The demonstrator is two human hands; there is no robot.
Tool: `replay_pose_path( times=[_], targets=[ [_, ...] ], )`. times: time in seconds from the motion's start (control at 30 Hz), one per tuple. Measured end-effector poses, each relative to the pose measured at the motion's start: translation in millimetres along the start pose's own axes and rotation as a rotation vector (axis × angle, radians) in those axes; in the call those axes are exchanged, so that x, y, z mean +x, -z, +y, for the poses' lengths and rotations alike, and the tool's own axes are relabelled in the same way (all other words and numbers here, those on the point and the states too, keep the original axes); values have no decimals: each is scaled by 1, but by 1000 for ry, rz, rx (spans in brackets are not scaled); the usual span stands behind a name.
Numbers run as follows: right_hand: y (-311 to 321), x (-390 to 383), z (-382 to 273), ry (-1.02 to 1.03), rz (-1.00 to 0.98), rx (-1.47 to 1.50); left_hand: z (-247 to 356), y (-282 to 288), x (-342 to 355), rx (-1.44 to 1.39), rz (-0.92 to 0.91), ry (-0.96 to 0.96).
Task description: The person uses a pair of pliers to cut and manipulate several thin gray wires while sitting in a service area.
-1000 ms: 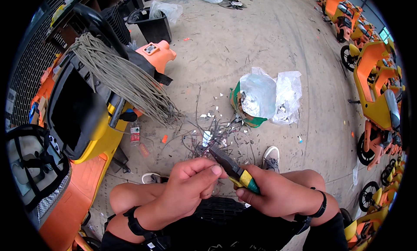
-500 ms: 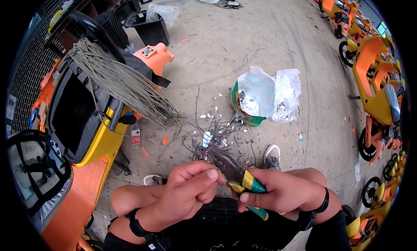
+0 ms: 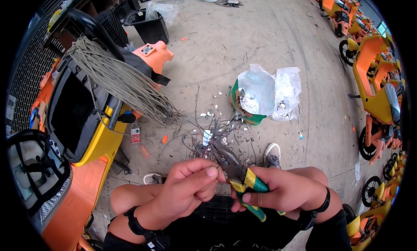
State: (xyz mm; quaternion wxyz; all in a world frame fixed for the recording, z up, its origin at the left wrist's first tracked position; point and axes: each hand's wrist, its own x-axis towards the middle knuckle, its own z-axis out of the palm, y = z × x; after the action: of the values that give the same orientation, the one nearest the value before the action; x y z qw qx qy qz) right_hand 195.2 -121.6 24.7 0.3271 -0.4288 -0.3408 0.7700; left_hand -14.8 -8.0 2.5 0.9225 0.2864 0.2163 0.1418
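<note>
My right hand [image 3: 282, 190] is wrapped round a pair of pliers [image 3: 236, 172] with green and yellow handles. Their dark metal jaws point away from me and a little left. Close to the jaws, my left hand [image 3: 191, 181] is closed, thumb pressed against the bent forefinger. Whatever it pinches is hidden or too small to make out. Beyond the jaws, a heap of cut wires and scraps [image 3: 208, 138] lies on the floor. Past it to the right stands an open green sack [image 3: 256, 95] with a whitish lining and scraps inside.
Left, a bundle of grey cables [image 3: 117, 82] hangs over a yellow and orange scooter [image 3: 97, 142]. A bag [image 3: 39, 173] sits on its near end. A black bin [image 3: 150, 29] stands farther back. Rows of yellow scooters [image 3: 373, 86] line the right. Clear plastic [image 3: 286, 95] lies beside the sack.
The pliers have shifted slightly right and toward me, with a small turn in my right hand. My left hand stays closed in nearly the same place.
</note>
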Motion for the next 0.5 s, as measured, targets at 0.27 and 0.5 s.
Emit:
replay_pose_path(
  times=[0.27, 0.5],
  targets=[
    [-5, -1, -4, 41, 126, -273, -1, 0, 0, 69, 45, 9],
    [-6, 0, 0, 130, 197, -451, -2, -2, 2, 152, 94, -8]
  ],
)
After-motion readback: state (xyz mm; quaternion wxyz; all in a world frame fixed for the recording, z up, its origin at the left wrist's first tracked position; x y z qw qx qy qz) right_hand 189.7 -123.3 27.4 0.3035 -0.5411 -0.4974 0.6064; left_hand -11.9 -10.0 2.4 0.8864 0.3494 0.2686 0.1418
